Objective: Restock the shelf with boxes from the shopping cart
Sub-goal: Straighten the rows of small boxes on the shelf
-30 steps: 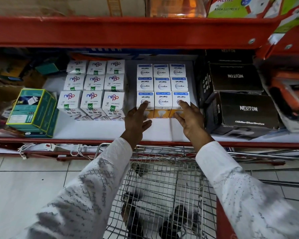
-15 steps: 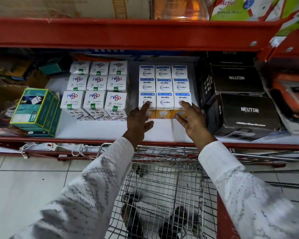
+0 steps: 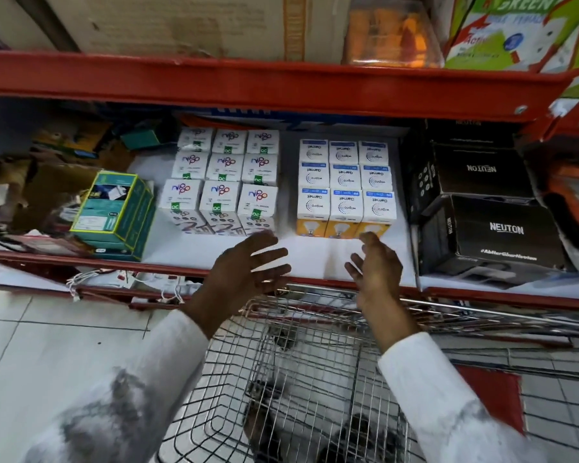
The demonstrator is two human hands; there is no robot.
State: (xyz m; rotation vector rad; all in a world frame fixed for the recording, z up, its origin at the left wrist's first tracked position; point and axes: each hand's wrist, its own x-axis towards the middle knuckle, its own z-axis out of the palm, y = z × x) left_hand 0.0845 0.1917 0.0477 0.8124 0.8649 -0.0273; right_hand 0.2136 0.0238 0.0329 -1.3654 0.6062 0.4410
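Note:
A block of white and orange Wipro bulb boxes stands in three rows on the white shelf board. To its left stands a like block of white Nippo boxes. My left hand hovers open, palm up, over the shelf's front edge, touching no box. My right hand is open too, fingers loosely curled, just in front of the Wipro boxes and apart from them. The wire shopping cart sits below my arms; no boxes show in its basket.
Black Neuton cartons crowd the right of the shelf. Green boxes are stacked at the left, with clutter behind. A red beam of the upper shelf hangs overhead. White tiled floor lies to the left.
Both hands have come off the front row of Wipro boxes and drawn back toward the shelf's front edge, fingers spread. The boxes stay in place.

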